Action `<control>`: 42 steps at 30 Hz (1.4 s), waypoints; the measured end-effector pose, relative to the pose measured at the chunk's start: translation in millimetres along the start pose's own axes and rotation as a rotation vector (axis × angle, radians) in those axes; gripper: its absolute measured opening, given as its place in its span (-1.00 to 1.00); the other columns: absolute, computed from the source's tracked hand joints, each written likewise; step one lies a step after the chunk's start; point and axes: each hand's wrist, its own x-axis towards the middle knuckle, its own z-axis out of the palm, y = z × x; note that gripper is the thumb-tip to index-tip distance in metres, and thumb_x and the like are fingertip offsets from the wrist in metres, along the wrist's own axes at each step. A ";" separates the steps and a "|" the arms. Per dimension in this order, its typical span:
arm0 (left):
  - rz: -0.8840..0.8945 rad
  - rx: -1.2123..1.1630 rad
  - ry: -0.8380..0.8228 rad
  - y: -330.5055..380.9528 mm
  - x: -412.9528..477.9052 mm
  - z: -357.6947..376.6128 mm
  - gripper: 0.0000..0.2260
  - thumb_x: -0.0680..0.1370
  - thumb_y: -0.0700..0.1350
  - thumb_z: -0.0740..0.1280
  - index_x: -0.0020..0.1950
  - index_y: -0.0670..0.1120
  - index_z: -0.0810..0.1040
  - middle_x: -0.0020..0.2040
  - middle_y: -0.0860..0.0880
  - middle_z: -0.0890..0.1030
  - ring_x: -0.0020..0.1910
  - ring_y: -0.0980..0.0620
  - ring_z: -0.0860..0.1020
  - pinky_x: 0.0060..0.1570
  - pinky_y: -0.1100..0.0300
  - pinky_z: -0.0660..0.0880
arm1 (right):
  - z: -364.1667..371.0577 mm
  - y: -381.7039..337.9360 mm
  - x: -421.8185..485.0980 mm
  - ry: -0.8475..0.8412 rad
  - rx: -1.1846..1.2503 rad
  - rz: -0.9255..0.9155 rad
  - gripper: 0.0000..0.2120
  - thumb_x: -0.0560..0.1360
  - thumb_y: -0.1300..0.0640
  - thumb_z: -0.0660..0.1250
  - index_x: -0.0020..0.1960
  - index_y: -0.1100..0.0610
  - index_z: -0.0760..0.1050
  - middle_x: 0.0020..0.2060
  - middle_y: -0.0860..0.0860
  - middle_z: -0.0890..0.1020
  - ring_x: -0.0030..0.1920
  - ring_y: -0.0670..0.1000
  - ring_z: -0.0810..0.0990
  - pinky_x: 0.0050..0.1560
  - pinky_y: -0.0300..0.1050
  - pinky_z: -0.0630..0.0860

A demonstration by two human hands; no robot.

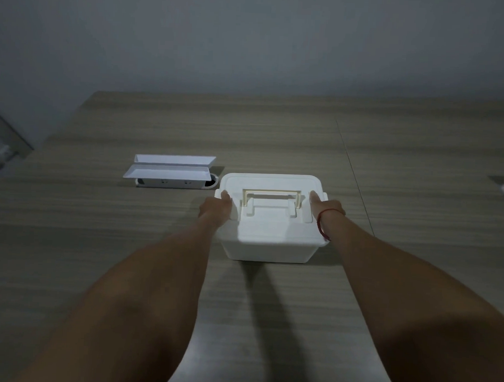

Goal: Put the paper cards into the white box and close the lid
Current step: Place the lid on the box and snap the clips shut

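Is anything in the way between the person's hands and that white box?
Nothing visible. The left hand and right hand already rest on the two ends of the white box, whose lid is on. No paper cards show on the table.

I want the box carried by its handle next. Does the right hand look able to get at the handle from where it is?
Probably yes. The right hand rests on the lid's right edge, right beside the handle, which lies flat on top with nothing over it. The left hand stays on the opposite edge.

1 white box (272, 237), 1 lid (273, 191), 2 hands: left hand (217, 208), right hand (326, 209).
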 end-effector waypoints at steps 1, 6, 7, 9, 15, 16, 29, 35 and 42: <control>-0.019 -0.030 -0.009 -1.7 0.0 0.6 -0.36 0.61 0.19 0.00 0.45 -0.31 0.30 0.37 -0.29 0.44 0.32 -0.24 0.45 0.26 0.01 0.40 | 0.3 2.5 0.2 -0.005 0.004 0.003 -0.30 0.47 -0.24 0.24 0.38 0.27 0.37 0.34 0.21 0.48 0.31 0.24 0.48 0.29 0.05 0.41; -0.014 0.067 0.183 -12.2 2.6 2.9 -0.29 0.50 0.32 0.13 0.38 -0.24 0.38 0.38 -0.24 0.40 0.38 -0.21 0.34 0.31 -0.05 0.33 | -1.4 12.0 0.3 -0.039 0.204 0.059 -0.23 0.35 -0.29 0.37 0.35 0.20 0.39 0.28 0.16 0.54 0.25 0.22 0.53 0.18 0.01 0.44; 0.019 0.108 0.237 -12.9 2.5 1.3 -0.30 0.50 0.32 0.16 0.33 -0.24 0.44 0.36 -0.23 0.42 0.37 -0.20 0.35 0.28 -0.06 0.35 | -4.2 12.3 -0.2 -0.071 0.256 0.091 -0.17 0.30 -0.30 0.41 0.39 0.19 0.35 0.30 0.14 0.51 0.26 0.20 0.52 0.19 -0.02 0.43; 0.098 0.154 0.357 -12.7 2.3 -1.5 -0.35 0.49 0.30 0.21 0.22 -0.27 0.52 0.28 -0.22 0.48 0.31 -0.19 0.42 0.19 -0.07 0.43 | -7.1 14.1 -2.8 -0.138 0.325 0.158 -0.01 0.21 -0.33 0.45 0.46 0.17 0.24 0.36 0.12 0.45 0.30 0.18 0.49 0.32 0.03 0.40; 0.158 -0.096 0.399 -10.0 -2.7 12.0 -0.55 0.55 0.12 0.26 0.10 -0.29 0.57 0.12 -0.24 0.59 0.09 -0.21 0.58 -0.06 0.03 0.51 | -4.0 17.8 1.2 -0.284 0.393 0.193 -0.04 0.22 -0.31 0.45 0.47 0.12 0.25 0.36 0.12 0.46 0.31 0.18 0.49 0.37 0.11 0.38; 0.155 -0.139 0.396 -9.6 -3.0 12.3 -0.58 0.55 0.09 0.27 0.08 -0.29 0.58 0.08 -0.25 0.62 0.05 -0.23 0.60 -0.11 0.07 0.48 | -4.6 17.7 2.0 -0.319 0.410 0.191 -0.07 0.24 -0.30 0.44 0.47 0.09 0.26 0.37 0.11 0.46 0.32 0.17 0.48 0.38 0.11 0.37; 0.244 -0.047 0.448 -10.5 -7.2 11.6 -0.64 0.59 0.01 0.22 0.01 -0.29 0.61 -0.01 -0.27 0.65 0.03 -0.23 0.60 -0.05 0.01 0.50 | -9.9 20.5 -3.6 -0.315 0.452 0.192 -0.10 0.21 -0.25 0.51 0.41 0.12 0.35 0.32 0.10 0.50 0.27 0.16 0.52 0.35 0.07 0.40; 0.257 -0.071 0.430 -9.6 -12.3 14.1 -0.67 0.61 -0.03 0.18 0.06 -0.28 0.57 0.04 -0.27 0.63 0.06 -0.25 0.59 -0.03 -0.02 0.50 | 4.8 13.2 -20.1 0.248 0.150 -0.009 -0.30 0.32 -0.26 0.42 0.20 0.27 0.46 0.19 0.22 0.58 0.18 0.27 0.56 0.20 0.09 0.45; 0.300 -0.053 0.440 -10.7 -10.5 15.6 -0.71 0.63 -0.08 0.16 0.12 -0.26 0.55 0.06 -0.26 0.63 0.08 -0.22 0.59 0.01 -0.02 0.51 | 6.7 10.8 -22.5 0.331 -0.044 -0.148 -0.55 0.52 -0.10 0.28 0.22 0.24 0.51 0.17 0.23 0.60 0.18 0.26 0.56 0.12 0.01 0.48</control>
